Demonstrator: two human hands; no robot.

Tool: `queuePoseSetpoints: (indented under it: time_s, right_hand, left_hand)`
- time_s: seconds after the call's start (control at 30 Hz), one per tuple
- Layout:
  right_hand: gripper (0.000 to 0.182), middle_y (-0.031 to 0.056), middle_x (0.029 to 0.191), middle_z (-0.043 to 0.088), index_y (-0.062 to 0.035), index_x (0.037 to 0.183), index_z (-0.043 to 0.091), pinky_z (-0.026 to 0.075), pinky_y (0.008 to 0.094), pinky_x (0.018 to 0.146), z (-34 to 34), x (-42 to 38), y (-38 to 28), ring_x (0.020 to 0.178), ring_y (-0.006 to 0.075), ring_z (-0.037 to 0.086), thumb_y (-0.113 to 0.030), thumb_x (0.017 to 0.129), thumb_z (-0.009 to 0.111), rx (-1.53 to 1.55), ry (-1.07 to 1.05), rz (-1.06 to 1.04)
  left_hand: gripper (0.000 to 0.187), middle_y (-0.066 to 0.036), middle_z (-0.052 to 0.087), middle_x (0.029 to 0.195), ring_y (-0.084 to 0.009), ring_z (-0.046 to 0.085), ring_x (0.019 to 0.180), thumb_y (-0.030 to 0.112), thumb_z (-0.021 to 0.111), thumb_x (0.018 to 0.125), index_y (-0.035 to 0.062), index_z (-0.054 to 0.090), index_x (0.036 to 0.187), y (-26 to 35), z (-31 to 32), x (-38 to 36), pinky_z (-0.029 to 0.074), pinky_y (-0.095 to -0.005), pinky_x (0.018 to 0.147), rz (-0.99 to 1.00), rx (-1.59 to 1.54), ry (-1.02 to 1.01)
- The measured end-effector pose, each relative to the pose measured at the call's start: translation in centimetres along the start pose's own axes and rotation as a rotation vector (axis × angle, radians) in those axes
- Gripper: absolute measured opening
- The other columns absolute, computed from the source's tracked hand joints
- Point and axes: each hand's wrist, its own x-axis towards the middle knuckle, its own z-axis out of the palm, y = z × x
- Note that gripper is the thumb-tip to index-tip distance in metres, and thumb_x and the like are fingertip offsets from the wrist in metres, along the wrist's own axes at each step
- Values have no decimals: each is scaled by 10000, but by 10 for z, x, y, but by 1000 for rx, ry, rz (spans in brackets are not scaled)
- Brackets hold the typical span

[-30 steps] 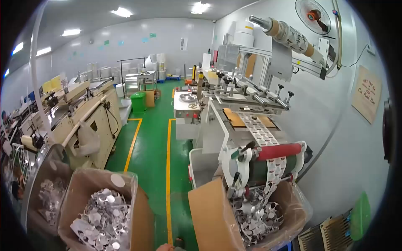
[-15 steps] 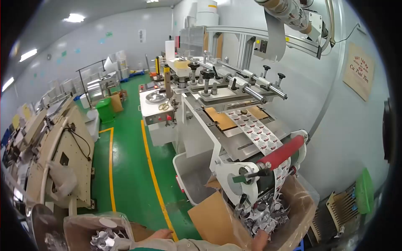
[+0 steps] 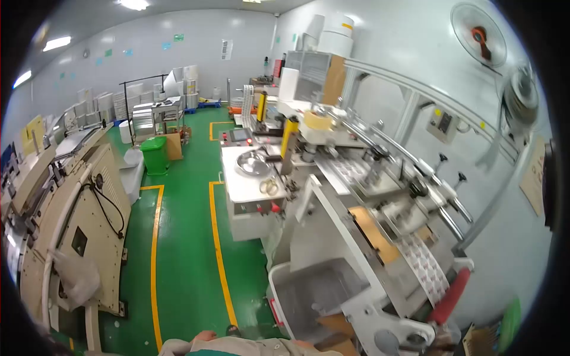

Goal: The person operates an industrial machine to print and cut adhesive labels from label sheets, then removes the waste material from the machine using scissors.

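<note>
At the bottom edge, a small part of my left hand shows by my sleeve, over the green floor; its fingers cannot be made out. Only a sliver of my right hand appears low in the view, near the grey plastic bin and a piece of cardboard. Neither hand visibly holds anything. To the right stands a machine with a white side frame. A printed label strip runs over its bed toward a red roller.
A white control cabinet carries a metal dish and tape rings. A beige machine lines the left side. Yellow lines mark the green floor, with a green bin farther back. A fan hangs upper right.
My view has swung left and moved forward along the machine. My right hand has left the box of silvery scraps, which has gone out of view. My left hand has drawn closer to my body.
</note>
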Motion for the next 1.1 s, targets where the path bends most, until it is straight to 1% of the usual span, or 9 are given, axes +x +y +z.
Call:
queuePoseSetpoints:
  time_s: [0.33,0.43,0.47,0.5,0.57,0.67,0.8,0.87,1.1]
  right_hand:
    - [304,151,906,623,-78,1110,601,488,420,691,-96,181,-103,802,302,595,-266,878,547,-267,292,-340]
    - [330,159,1060,603,-111,1174,574,463,405,813,-137,222,-206,971,288,574,-301,914,504,-326,286,39]
    - [372,146,1226,537,-70,1211,549,396,365,933,-165,225,-263,1117,273,501,-306,960,408,54,128,340]
    - [348,115,978,606,-75,1104,566,458,356,791,-174,262,-222,977,223,583,-338,878,535,67,240,111]
    - [311,80,855,590,-42,982,580,477,323,667,-199,309,-247,819,176,585,-336,887,549,533,439,375]
    - [445,88,926,557,-38,1094,489,490,380,665,-235,385,-243,815,187,573,-428,887,547,943,655,277]
    - [400,-12,1017,466,-142,1073,477,371,404,687,-266,455,-287,944,156,452,-493,883,449,1098,854,326]
    - [320,4,1037,527,-101,1079,507,392,389,695,-260,479,-298,929,158,496,-345,873,516,1252,1083,262]
    - [338,45,1075,532,-80,1120,504,409,397,712,-258,513,-319,941,190,512,-335,902,461,1184,1466,404]
  left_hand:
    - [447,-184,615,1054,-319,587,989,383,544,822,32,588,1095,-44,-166,83,463,-392,843,-145,-70,82]
    - [443,-182,614,1060,-314,585,993,367,542,834,23,577,1111,-22,-223,119,458,-387,850,-72,-104,110]
    - [442,-181,614,1061,-313,584,995,362,542,838,19,573,1116,-9,-246,133,456,-386,853,-45,-110,126]
    - [442,-181,614,1061,-313,584,995,362,542,838,19,573,1116,8,-273,144,456,-386,853,-49,-109,133]
    - [471,-181,603,1102,-315,582,1007,377,541,840,23,560,1150,26,-322,169,456,-381,865,0,-164,215]
    - [468,-186,608,1089,-317,585,1005,374,531,846,20,558,1151,29,-393,203,460,-383,860,79,-149,326]
    - [431,-205,603,1036,-347,573,986,326,518,825,34,562,1138,-29,-470,233,453,-405,853,22,-73,230]
    - [373,-196,617,1038,-331,590,981,270,538,841,31,569,1127,-140,-460,283,474,-375,819,55,-126,287]
    - [336,-194,626,997,-333,605,933,242,536,843,30,582,1099,-206,-556,260,482,-379,792,-369,-61,197]
